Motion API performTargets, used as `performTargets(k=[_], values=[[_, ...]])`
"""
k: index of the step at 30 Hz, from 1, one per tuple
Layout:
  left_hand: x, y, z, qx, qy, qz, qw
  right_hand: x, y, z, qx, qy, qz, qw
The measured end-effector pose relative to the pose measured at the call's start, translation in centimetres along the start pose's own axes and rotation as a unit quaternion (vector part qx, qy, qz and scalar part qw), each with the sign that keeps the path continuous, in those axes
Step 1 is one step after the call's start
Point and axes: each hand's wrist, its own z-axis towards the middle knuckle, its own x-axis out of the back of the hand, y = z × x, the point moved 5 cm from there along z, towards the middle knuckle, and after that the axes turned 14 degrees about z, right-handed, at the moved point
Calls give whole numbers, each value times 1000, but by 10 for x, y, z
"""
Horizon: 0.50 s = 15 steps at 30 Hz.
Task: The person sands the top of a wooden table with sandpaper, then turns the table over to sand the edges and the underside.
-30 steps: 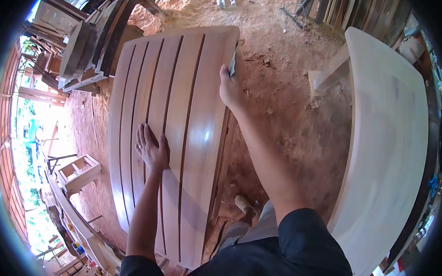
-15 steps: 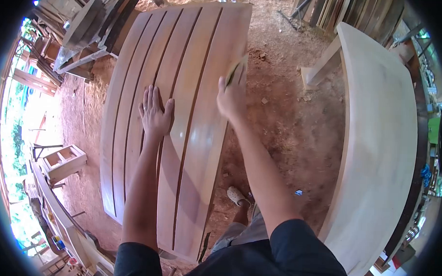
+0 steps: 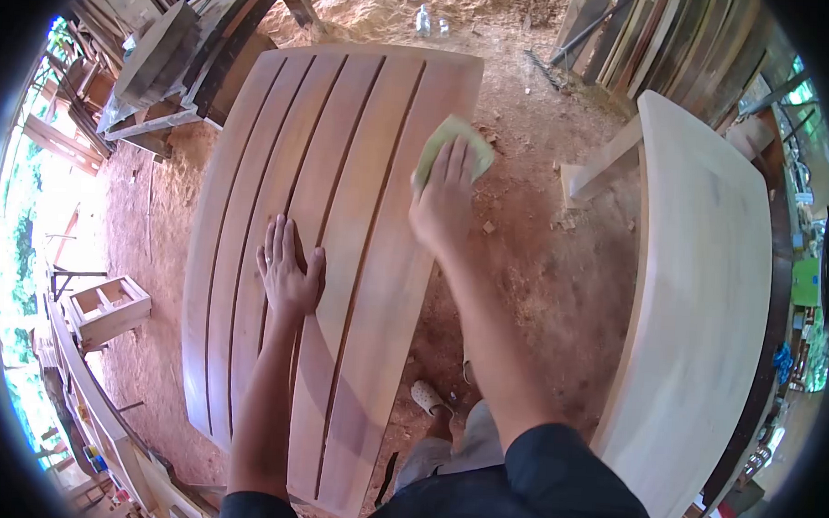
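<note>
A slatted wooden tabletop (image 3: 379, 230), with dark grooves between its boards, lies in front of me. My left hand (image 3: 289, 268) rests flat on its middle boards, fingers stretched out and holding nothing. At the right edge of the panel, my right hand (image 3: 444, 201) presses a pale yellow-green sheet of sandpaper (image 3: 478, 152) under its fingers. Part of the sheet sticks out past the board's edge, and its underside is hidden.
To the right stands a pale, curved-edge wooden table (image 3: 705, 297) on a light leg (image 3: 610, 161). Planks (image 3: 677, 49) lean at the back right. A small wooden frame box (image 3: 111, 310) sits at the left, and bottles (image 3: 424, 22) stand on the dirt floor (image 3: 533, 263) behind.
My right hand has turned, so the sheet's broad face now shows beyond the panel's edge. My left hand keeps its place on the boards. The view has tilted slightly upward.
</note>
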Motion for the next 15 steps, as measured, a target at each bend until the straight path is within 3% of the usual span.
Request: performTargets(k=[7, 9, 10, 13, 14, 15], values=[[7, 1, 0, 6, -3, -16, 1000, -18, 98, 196, -34, 65, 48, 996], [8, 3, -1, 10, -3, -21, 1000, -20, 140, 237, -115, 8, 236, 965], [9, 3, -1, 10, -2, -21, 1000, -23, 149, 243, -156, -18, 325, 932], [9, 3, -1, 9, 0, -16, 1000, -1, 117, 174, -346, 87, 477, 803], [8, 4, -1, 7, 1, -14, 1000, 1, 111, 154, -357, 50, 404, 841], [7, 4, 0, 7, 7, -11, 1000, -7, 108, 129, -306, 64, 435, 844]])
